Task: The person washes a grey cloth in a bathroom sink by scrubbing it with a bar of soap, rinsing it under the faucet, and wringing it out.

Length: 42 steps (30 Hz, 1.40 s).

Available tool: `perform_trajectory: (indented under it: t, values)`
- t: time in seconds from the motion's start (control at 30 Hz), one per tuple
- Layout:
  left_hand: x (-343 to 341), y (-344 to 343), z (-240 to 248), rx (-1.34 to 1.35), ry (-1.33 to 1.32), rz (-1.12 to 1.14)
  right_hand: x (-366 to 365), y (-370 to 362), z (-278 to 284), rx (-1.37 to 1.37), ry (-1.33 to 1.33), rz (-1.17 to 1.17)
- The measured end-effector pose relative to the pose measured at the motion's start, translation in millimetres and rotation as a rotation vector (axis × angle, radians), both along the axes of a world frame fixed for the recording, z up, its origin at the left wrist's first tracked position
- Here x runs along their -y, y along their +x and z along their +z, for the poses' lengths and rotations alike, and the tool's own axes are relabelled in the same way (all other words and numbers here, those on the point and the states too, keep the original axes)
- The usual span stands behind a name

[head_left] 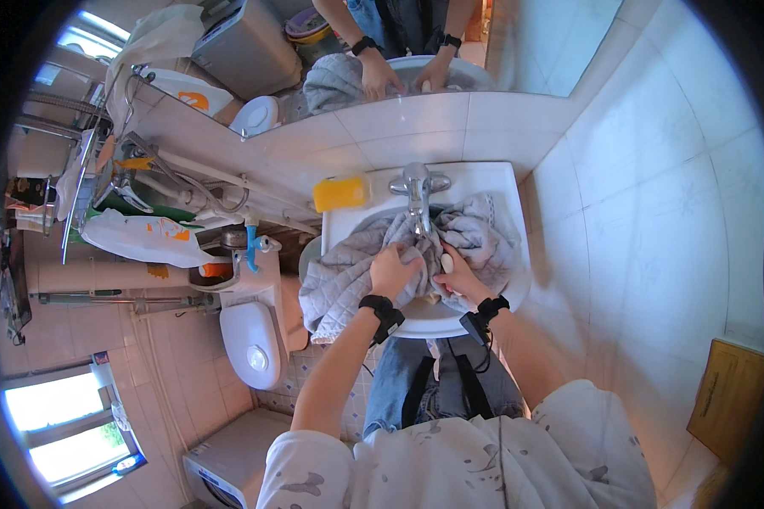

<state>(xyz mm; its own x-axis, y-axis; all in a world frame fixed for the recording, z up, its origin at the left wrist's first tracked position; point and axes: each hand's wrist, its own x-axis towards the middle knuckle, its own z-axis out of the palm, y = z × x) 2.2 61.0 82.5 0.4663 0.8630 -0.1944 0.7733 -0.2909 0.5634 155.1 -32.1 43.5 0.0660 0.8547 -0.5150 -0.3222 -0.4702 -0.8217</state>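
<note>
A grey quilted cloth (345, 273) fills the white sink (511, 182) and hangs over its left rim. My left hand (394, 271) is closed on a fold of the cloth, just below the faucet (418, 191). In my right hand (462, 278) is a small white oblong piece that looks like a bar of soap (447, 263), held against the cloth. The fingertips of both hands are partly hidden by the folds. Under my hands, part of the basin's bottom is covered and cannot be made out.
A yellow block (341, 193), perhaps a sponge, sits on the sink's back left corner. A mirror (535, 51) above reflects my arms. To the left are a toilet (250, 343), a blue-handled valve (252, 246) and a rack with plastic bags (144, 237). A tiled wall stands at right.
</note>
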Motion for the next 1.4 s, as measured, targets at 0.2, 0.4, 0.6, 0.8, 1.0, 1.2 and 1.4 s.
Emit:
perform_trajectory:
  t: [0.2,0.4,0.6,0.8,1.0,1.2,1.4]
  values:
    - [18,-33,16,0.121,-0.312,-0.134,16,12,15,0.014,-0.014,0.122]
    - [25,-83,-17,0.277,-0.43,-0.149,24,9,16,0.085,0.06,0.057]
    - [41,-34,2,0.111,-0.531,-0.073,32,-6,-25,0.305,0.246,-0.185]
    - [36,-14,-1,0.162,-0.751,0.001,39,-36,0,0.504,0.135,-0.334]
    - [51,26,15,0.81,-0.5,0.054,31,-32,29,0.548,0.041,-0.352]
    - [40,15,-5,0.69,-0.69,0.112,18,-56,61,0.574,0.173,-0.406]
    - [17,17,-11,0.632,-0.593,-0.021,25,-69,43,0.629,0.012,-0.397]
